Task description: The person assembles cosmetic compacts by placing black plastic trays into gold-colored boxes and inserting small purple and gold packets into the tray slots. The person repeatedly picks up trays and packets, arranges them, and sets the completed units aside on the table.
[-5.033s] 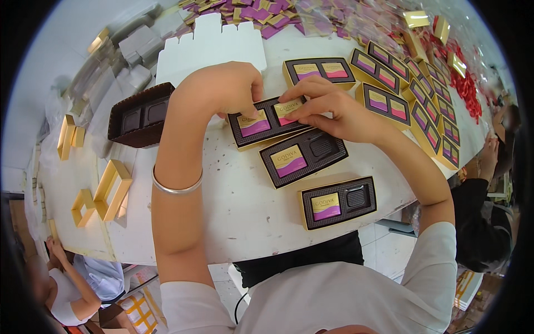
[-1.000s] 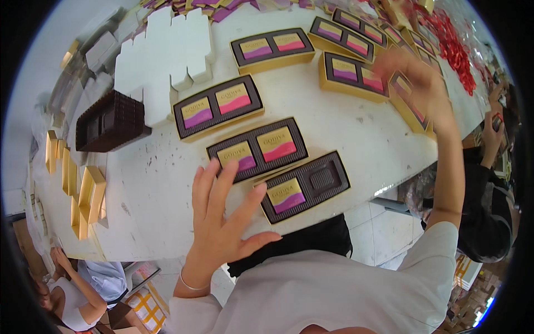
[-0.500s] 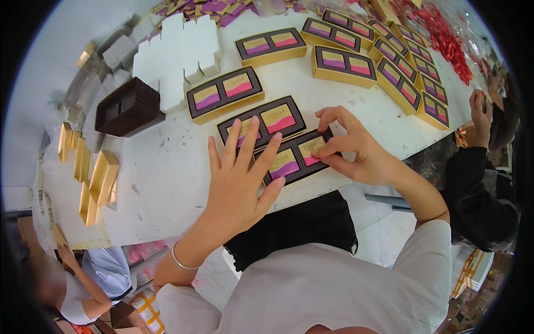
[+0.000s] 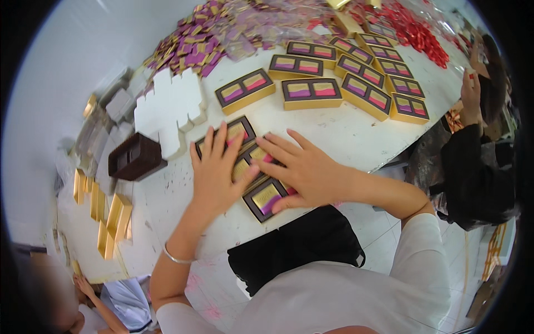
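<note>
left hand (image 4: 216, 173) lies flat, fingers (image 4: 210, 143) spread on the far dark tray (image 4: 236, 131); right hand (image 4: 300, 168), fingers splayed open, presses the near tray (image 4: 266, 197).

Two dark brown trays (image 4: 253, 167) with gold, pink and purple inserts near the table's (image 4: 345, 139) front edge, partly covered by flat hands. Beyond them, gold-sided boxes (image 4: 311, 92) with the same pink and purple tops, spread in loose rows toward the far right corner. White cut-out cartons (image 4: 169, 111) stacked left of centre, a plain dark brown box (image 4: 135, 157) just beside. Gold open sleeves (image 4: 114, 214) along the left edge. Purple and gold wrappers (image 4: 194, 47) heaped at the far edge.
</note>
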The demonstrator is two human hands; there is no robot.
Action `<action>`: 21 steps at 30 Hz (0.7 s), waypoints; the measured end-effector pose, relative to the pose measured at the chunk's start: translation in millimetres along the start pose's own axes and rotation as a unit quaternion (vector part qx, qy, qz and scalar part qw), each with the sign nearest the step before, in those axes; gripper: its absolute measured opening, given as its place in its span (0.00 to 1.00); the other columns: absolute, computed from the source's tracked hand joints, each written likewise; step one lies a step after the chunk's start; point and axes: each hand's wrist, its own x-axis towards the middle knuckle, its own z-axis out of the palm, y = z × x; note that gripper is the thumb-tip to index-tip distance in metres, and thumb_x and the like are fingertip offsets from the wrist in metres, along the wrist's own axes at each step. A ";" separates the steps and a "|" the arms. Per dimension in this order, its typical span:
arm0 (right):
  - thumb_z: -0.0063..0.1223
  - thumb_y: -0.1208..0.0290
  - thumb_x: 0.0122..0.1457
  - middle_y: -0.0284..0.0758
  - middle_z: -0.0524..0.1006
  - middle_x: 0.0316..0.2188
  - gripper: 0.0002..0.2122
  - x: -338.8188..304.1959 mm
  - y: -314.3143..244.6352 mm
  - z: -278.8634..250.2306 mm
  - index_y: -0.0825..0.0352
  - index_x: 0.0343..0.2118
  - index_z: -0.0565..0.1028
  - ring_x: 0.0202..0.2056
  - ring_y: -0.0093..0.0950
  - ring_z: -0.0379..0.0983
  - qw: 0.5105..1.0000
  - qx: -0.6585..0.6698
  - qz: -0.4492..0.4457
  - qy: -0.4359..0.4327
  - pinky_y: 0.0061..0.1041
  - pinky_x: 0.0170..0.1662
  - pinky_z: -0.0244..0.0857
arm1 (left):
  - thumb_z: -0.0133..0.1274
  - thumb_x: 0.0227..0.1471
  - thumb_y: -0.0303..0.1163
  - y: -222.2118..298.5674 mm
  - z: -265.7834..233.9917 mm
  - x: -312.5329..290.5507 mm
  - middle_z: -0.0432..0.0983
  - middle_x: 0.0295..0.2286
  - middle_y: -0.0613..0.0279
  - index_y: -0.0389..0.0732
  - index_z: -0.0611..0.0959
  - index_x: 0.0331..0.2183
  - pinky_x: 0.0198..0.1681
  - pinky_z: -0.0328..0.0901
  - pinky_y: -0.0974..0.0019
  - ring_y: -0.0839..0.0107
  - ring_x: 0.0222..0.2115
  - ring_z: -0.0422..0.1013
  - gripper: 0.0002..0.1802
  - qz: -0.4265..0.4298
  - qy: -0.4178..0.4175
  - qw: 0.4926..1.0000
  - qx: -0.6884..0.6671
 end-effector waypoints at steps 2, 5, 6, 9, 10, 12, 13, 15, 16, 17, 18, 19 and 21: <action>0.48 0.42 0.52 0.49 0.58 0.59 0.34 -19.5 -0.8 -6.0 0.64 0.55 0.65 0.60 0.44 0.54 0.999 -0.021 0.024 0.006 0.49 0.60 0.46 | 0.49 0.50 0.56 21.6 5.1 2.8 0.52 0.59 0.48 0.44 0.68 0.55 0.58 0.35 0.35 0.47 0.60 0.47 0.37 0.013 -0.014 1.000 -0.006; 0.49 0.48 0.54 0.48 0.62 0.56 0.28 -51.5 3.3 -15.7 0.65 0.52 0.68 0.58 0.43 0.57 0.994 -0.044 0.090 0.044 0.48 0.59 0.48 | 0.48 0.51 0.53 44.7 15.8 30.7 0.51 0.59 0.49 0.46 0.67 0.56 0.59 0.34 0.38 0.47 0.60 0.46 0.34 0.068 -0.016 0.997 -0.036; 0.50 0.49 0.53 0.48 0.62 0.56 0.28 -57.8 7.2 -19.9 0.64 0.52 0.69 0.58 0.43 0.57 0.990 -0.063 0.118 0.049 0.48 0.59 0.48 | 0.48 0.52 0.53 50.2 23.2 43.3 0.52 0.59 0.48 0.46 0.68 0.56 0.59 0.35 0.38 0.47 0.60 0.47 0.34 0.083 -0.001 0.995 -0.046; 0.55 0.56 0.50 0.47 0.65 0.53 0.24 -63.9 21.8 -26.2 0.63 0.48 0.72 0.56 0.44 0.59 0.976 -0.090 0.177 0.090 0.48 0.59 0.49 | 0.50 0.51 0.51 54.6 45.2 79.9 0.58 0.56 0.48 0.44 0.73 0.51 0.59 0.42 0.42 0.47 0.57 0.53 0.29 0.115 0.094 0.982 -0.119; 0.55 0.57 0.50 0.48 0.65 0.53 0.23 -64.8 31.2 -25.3 0.63 0.48 0.72 0.56 0.44 0.60 0.972 -0.105 0.186 0.102 0.47 0.59 0.49 | 0.50 0.51 0.49 55.6 51.7 93.1 0.59 0.55 0.49 0.44 0.73 0.50 0.59 0.42 0.45 0.48 0.57 0.52 0.28 0.116 0.119 0.977 -0.134; 0.56 0.60 0.49 0.48 0.66 0.51 0.23 -61.6 52.9 -22.2 0.64 0.47 0.72 0.55 0.45 0.60 0.966 -0.124 0.188 0.129 0.47 0.58 0.51 | 0.51 0.51 0.48 52.7 68.1 119.6 0.65 0.51 0.50 0.43 0.76 0.44 0.58 0.47 0.48 0.51 0.54 0.57 0.24 0.111 0.175 0.968 -0.143; 0.55 0.63 0.49 0.47 0.67 0.51 0.21 -59.7 64.0 -22.2 0.65 0.47 0.72 0.54 0.45 0.61 0.963 -0.127 0.194 0.138 0.45 0.58 0.52 | 0.51 0.50 0.48 52.5 76.0 133.1 0.67 0.48 0.51 0.42 0.78 0.42 0.56 0.49 0.49 0.52 0.53 0.58 0.22 0.119 0.184 0.962 -0.164; 0.54 0.67 0.50 0.46 0.67 0.50 0.19 -53.8 84.0 -25.2 0.66 0.46 0.73 0.53 0.44 0.63 0.962 -0.096 0.211 0.146 0.43 0.58 0.53 | 0.52 0.49 0.48 52.8 87.3 158.6 0.70 0.44 0.53 0.42 0.79 0.38 0.53 0.52 0.50 0.55 0.50 0.61 0.21 0.122 0.209 0.954 -0.179; 0.53 0.69 0.50 0.45 0.67 0.51 0.18 -50.4 94.6 -25.6 0.67 0.45 0.73 0.52 0.43 0.63 0.962 -0.065 0.226 0.141 0.42 0.58 0.53 | 0.52 0.49 0.48 49.2 94.3 167.6 0.71 0.43 0.53 0.42 0.80 0.37 0.52 0.53 0.50 0.56 0.50 0.61 0.20 0.120 0.223 0.951 -0.177; 0.53 0.69 0.51 0.44 0.67 0.51 0.17 -55.2 111.3 -26.0 0.68 0.45 0.73 0.52 0.43 0.63 0.962 -0.092 0.205 0.153 0.41 0.58 0.52 | 0.52 0.49 0.48 51.0 97.8 176.8 0.71 0.43 0.53 0.42 0.80 0.37 0.53 0.52 0.49 0.56 0.50 0.61 0.20 0.112 0.232 0.946 -0.195; 0.52 0.70 0.52 0.44 0.67 0.52 0.16 -60.0 125.0 -22.1 0.68 0.45 0.73 0.52 0.43 0.63 0.961 -0.114 0.189 0.167 0.41 0.59 0.51 | 0.51 0.49 0.48 50.6 98.6 180.0 0.70 0.43 0.54 0.42 0.80 0.37 0.54 0.52 0.48 0.56 0.50 0.61 0.20 0.104 0.238 0.942 -0.214; 0.50 0.69 0.53 0.44 0.66 0.53 0.17 -58.4 128.2 -23.2 0.69 0.46 0.73 0.53 0.44 0.62 0.966 -0.107 0.182 0.150 0.41 0.59 0.50 | 0.51 0.50 0.48 48.2 95.3 176.9 0.70 0.43 0.54 0.42 0.80 0.36 0.55 0.50 0.47 0.56 0.51 0.61 0.19 0.090 0.237 0.939 -0.232; 0.47 0.65 0.56 0.45 0.65 0.54 0.18 -55.1 122.8 -26.9 0.69 0.47 0.72 0.55 0.45 0.61 0.970 -0.101 0.167 0.143 0.40 0.60 0.48 | 0.53 0.49 0.44 39.8 76.0 158.8 0.68 0.44 0.55 0.42 0.80 0.37 0.58 0.46 0.43 0.56 0.52 0.59 0.17 0.081 0.239 0.927 -0.278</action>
